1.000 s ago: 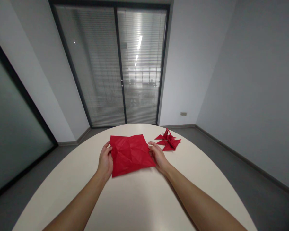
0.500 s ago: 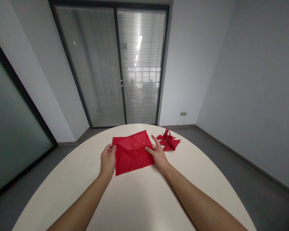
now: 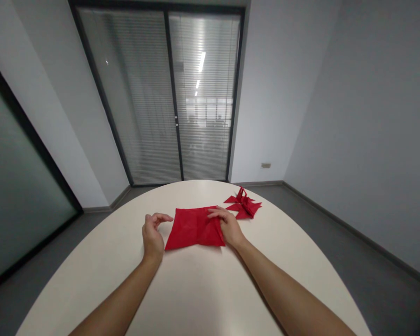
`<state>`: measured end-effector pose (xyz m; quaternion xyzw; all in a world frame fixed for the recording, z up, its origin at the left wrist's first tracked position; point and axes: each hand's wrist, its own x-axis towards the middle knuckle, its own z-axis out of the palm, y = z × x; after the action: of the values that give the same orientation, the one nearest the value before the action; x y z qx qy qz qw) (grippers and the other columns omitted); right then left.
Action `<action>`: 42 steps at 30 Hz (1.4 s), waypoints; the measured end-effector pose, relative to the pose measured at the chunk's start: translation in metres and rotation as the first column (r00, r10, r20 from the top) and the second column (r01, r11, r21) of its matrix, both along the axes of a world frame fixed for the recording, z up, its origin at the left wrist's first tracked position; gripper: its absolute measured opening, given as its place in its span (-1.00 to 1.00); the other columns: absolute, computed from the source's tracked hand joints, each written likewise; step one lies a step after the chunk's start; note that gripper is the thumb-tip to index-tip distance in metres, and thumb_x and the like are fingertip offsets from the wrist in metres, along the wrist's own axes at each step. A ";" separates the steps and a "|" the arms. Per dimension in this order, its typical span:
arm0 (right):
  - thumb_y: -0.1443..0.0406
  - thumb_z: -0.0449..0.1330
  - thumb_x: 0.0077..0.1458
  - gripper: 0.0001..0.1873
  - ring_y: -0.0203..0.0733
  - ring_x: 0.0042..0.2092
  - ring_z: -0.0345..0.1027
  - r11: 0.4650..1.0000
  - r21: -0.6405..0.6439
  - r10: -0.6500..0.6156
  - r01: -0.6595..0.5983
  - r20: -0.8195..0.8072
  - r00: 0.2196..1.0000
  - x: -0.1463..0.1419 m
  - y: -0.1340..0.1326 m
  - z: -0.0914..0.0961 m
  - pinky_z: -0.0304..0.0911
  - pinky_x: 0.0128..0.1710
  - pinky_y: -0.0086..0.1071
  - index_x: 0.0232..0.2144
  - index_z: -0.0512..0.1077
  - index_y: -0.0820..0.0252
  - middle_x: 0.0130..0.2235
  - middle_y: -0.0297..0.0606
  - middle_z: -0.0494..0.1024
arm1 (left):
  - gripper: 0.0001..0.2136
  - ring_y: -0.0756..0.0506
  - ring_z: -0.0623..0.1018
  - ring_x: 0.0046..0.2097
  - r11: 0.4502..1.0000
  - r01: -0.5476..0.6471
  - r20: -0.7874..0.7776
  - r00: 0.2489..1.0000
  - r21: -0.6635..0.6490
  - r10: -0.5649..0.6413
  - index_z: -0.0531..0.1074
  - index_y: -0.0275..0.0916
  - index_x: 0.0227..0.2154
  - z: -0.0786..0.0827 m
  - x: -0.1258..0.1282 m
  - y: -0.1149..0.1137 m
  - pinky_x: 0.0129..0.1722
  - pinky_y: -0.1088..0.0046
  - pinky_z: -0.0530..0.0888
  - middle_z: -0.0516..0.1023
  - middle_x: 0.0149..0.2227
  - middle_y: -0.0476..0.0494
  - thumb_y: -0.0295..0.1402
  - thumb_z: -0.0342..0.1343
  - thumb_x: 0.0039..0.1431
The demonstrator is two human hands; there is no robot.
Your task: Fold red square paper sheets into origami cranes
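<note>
A creased sheet of red paper (image 3: 192, 228) lies between my hands over the table, its near edge partly raised with a shadow beneath. My right hand (image 3: 230, 227) grips its right side, fingers on top and the thumb hidden. Just off the left edge, my left hand (image 3: 154, 234) is open and holds nothing, its fingers pointing toward the paper. Beyond my right hand sits a small cluster of folded red paper pieces (image 3: 245, 205), which look like origami cranes.
The round-edged cream table (image 3: 192, 294) carries everything. Past its far edge stand glass doors (image 3: 206, 154) with blinds in dark frames. A pale wall (image 3: 269, 93) with a small socket plate (image 3: 266, 165) is at the right.
The red paper has turned over or been laid lower and flatter. My left hand has let go of its left edge; my right hand's fingers have moved on top of it.
</note>
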<state>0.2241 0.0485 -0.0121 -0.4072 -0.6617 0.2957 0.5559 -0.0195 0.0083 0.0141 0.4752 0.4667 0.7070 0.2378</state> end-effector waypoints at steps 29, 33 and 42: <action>0.41 0.16 0.07 -0.62 0.30 0.28 0.01 0.712 0.330 -0.654 0.620 0.633 0.415 0.026 -0.044 0.027 -0.04 0.18 0.11 -0.03 0.48 0.25 0.29 0.15 0.18 | -0.51 -0.39 0.21 0.36 0.954 0.045 -0.899 0.324 -0.297 -0.295 0.36 -0.20 0.23 -0.022 0.026 -0.036 0.30 -0.11 0.15 0.25 0.33 -0.37 -0.18 0.00 0.29; 0.41 0.15 0.05 -0.61 0.33 0.20 0.12 0.704 0.277 -0.619 0.654 0.691 0.374 0.038 -0.051 0.017 -0.01 0.11 0.13 -0.04 0.48 0.29 0.16 0.20 0.36 | -0.56 -0.35 0.32 0.29 0.977 0.076 -0.917 0.335 -0.201 -0.215 0.41 -0.24 0.17 -0.013 0.026 -0.045 0.29 -0.06 0.20 0.36 0.27 -0.34 -0.19 -0.04 0.32; 0.32 0.01 0.26 -0.75 -0.02 -0.07 0.36 0.919 0.310 -0.332 0.245 0.270 0.904 0.001 -0.065 0.055 0.25 -0.01 -0.14 -0.16 0.48 0.12 -0.12 -0.10 0.53 | -0.64 -0.26 0.54 0.09 0.977 0.179 -0.665 0.716 -0.116 -0.210 0.44 -0.14 0.10 -0.004 0.030 -0.051 0.15 0.11 0.39 0.57 0.07 -0.23 -0.23 0.05 0.28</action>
<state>0.2255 -0.0166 0.0428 -0.4646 -0.7078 0.0477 0.5300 0.0100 -0.0429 0.0096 0.7397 0.4834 0.4480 0.1359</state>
